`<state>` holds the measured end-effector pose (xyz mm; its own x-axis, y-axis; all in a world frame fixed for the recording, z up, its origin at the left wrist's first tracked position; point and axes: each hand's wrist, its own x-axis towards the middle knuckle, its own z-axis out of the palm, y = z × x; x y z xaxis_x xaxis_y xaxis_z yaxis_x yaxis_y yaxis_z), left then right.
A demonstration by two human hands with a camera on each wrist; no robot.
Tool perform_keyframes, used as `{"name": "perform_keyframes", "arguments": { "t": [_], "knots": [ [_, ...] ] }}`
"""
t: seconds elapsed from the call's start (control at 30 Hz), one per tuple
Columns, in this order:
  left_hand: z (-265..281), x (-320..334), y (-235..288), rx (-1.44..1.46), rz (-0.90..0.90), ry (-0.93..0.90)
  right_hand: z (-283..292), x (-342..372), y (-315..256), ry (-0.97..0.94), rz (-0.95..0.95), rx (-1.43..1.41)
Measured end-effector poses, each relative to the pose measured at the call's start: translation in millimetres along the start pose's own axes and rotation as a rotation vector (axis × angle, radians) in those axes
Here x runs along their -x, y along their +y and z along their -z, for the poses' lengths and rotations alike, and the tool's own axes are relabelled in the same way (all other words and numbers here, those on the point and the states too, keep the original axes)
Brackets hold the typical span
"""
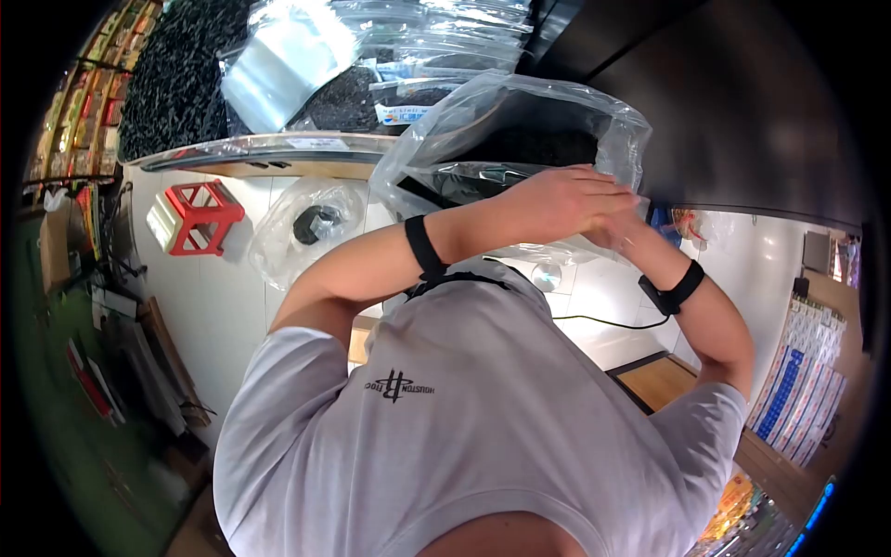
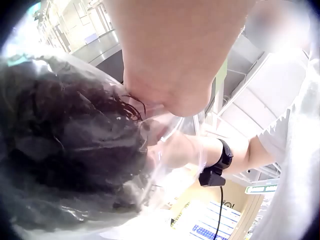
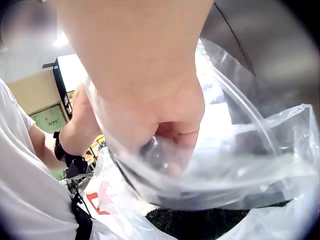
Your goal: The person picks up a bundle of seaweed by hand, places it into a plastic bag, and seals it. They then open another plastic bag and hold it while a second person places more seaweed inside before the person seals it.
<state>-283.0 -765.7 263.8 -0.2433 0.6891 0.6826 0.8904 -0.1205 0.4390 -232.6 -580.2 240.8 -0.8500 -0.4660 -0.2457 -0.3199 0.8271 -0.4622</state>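
Note:
A large clear plastic bag (image 1: pixel 631 139) stands with its mouth spread, dark shredded matter (image 1: pixel 557 147) inside. My left hand (image 1: pixel 571 200) reaches across to the bag's near rim, fingers together and overlapping my right hand (image 1: pixel 617 227). In the right wrist view, my right hand (image 3: pixel 150 120) has its thumb and fingers curled on the bag's clear film (image 3: pixel 240 172). The left wrist view has my left hand (image 2: pixel 167 92) beside the bulging, dark-filled bag (image 2: pixel 75 145); its fingertips are hidden, so I cannot tell whether it pinches the film.
Behind the bag, a counter edge (image 1: pixel 353 165) borders a heap of black shreds (image 1: pixel 176 84) and several clear packets (image 1: pixel 288 70). On the floor stand a red and white stool (image 1: pixel 209 223) and another clear bag (image 1: pixel 278 227). A dark panel (image 1: pixel 733 111) rises at the right.

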Motion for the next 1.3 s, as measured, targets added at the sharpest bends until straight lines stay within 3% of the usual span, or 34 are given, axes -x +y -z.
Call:
{"name": "perform_keyframes", "arguments": {
  "t": [0.07, 0.13, 0.17, 0.33, 0.37, 0.43, 0.5, 0.57, 0.63, 0.7, 0.73, 0.77, 0.83, 0.87, 1.07, 1.13, 1.17, 1.23, 1.27, 1.3],
  "knots": [
    [-9.9, 2.3, 1.0, 0.082, 0.041, 0.018, -10.9, -9.2, -1.9, 0.056, -0.121, -0.323],
    [-14.2, 4.6, 6.9, 0.024, -0.047, 0.012, -17.8, -12.4, -5.7, 0.114, -0.255, -0.649],
    [-14.6, 6.8, 7.8, 0.028, -0.037, 0.017, -18.7, -10.2, -5.3, 0.103, -0.258, -0.650],
    [10.0, 4.4, -5.3, -0.099, -0.002, -0.025, -0.9, 7.8, 7.9, 0.446, 0.477, 0.274],
    [18.2, 6.7, -11.6, -0.090, -0.005, -0.032, 9.8, 11.9, 2.3, 0.448, 0.466, 0.270],
    [37.6, 10.5, -31.1, -0.115, 0.046, -0.019, 66.3, 17.5, -34.0, -0.149, -0.497, -0.696],
    [53.2, 12.3, -45.3, -0.136, 0.045, 0.050, 91.6, 33.6, -37.1, 0.049, -0.391, -0.792],
    [67.1, 8.6, -40.5, 0.074, 0.273, 0.144, 119.2, 48.0, -41.3, 0.074, -0.214, -0.796],
    [70.1, 9.9, -45.2, 0.258, 0.537, 0.137, 125.2, 54.7, -63.0, 0.206, -0.179, -0.699],
    [75.4, 7.2, -47.3, 0.266, 0.545, 0.109, 129.3, 57.7, -77.5, 0.277, -0.203, -0.180],
    [78.6, 6.1, -48.4, 0.271, 0.566, 0.094, 124.0, 57.4, -76.5, 0.366, -0.202, -0.063],
    [79.9, 9.1, -54.9, 0.269, 0.556, 0.083, 118.9, 58.2, -70.0, 0.380, -0.207, -0.065],
    [84.8, 12.5, -65.6, 0.172, 0.334, 0.084, 110.1, 58.2, -54.6, 0.541, -0.039, 0.182],
    [91.1, 13.1, -61.5, 0.204, 0.505, 0.044, 108.6, 58.8, -50.6, 0.553, -0.044, 0.184],
    [89.3, 14.1, -49.0, 0.523, 0.704, 0.086, 91.3, 55.1, -23.9, 0.815, -0.048, 0.167],
    [89.5, 17.9, -55.5, 0.632, 0.731, 0.153, 81.4, 49.0, -15.0, 1.188, -0.009, -0.132],
    [90.8, 19.5, -58.3, 0.625, 0.734, 0.155, 72.9, 46.7, -3.4, 1.187, -0.002, -0.137],
    [91.9, 19.6, -55.3, 0.654, 0.763, 0.236, 48.7, 43.4, 19.2, 1.010, -0.059, -0.897],
    [92.0, 18.2, -51.7, 0.639, 0.765, 0.260, 37.6, 42.6, 24.1, 0.872, -0.040, -1.024],
    [91.7, 17.9, -51.2, 0.629, 0.768, 0.264, 28.1, 38.9, 28.5, 0.867, -0.031, -1.029]
  ]
}}
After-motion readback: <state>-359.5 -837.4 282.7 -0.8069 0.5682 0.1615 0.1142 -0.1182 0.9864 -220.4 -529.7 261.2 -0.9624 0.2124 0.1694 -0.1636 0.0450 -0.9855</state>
